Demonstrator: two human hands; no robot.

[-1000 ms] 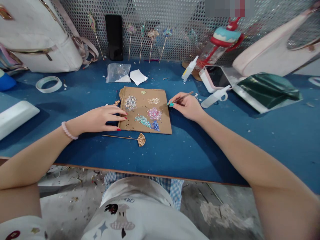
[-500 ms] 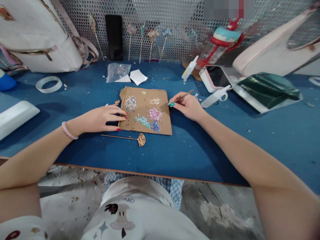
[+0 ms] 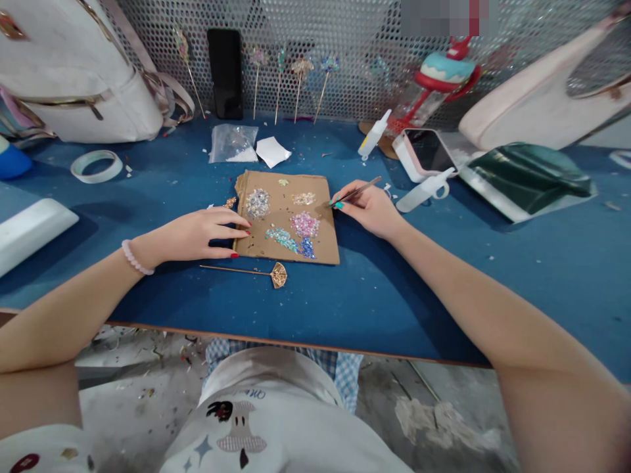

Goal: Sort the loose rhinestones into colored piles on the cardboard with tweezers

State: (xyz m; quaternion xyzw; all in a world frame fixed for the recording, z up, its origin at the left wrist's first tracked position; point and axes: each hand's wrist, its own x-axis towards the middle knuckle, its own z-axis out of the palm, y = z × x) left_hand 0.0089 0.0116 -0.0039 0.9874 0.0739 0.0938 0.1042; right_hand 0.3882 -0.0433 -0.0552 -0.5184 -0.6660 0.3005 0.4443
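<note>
Right hand point(image 3: 371, 209) is gripping the tweezers point(image 3: 355, 193), tips aiming left at the card point(image 3: 323, 249) edge, with the pink beads point(image 3: 304, 224) lying just left of them. Left hand point(image 3: 197, 233) is resting flat, fingers loose, touching the card's left edge; the gold pin point(image 3: 246, 270) is lying crosswise just below it.

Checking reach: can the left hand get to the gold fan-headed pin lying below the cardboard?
Probably yes. The left hand rests flat at the cardboard edge, holding nothing, and the gold pin lies just below it on bare blue table, nothing between them.
</note>
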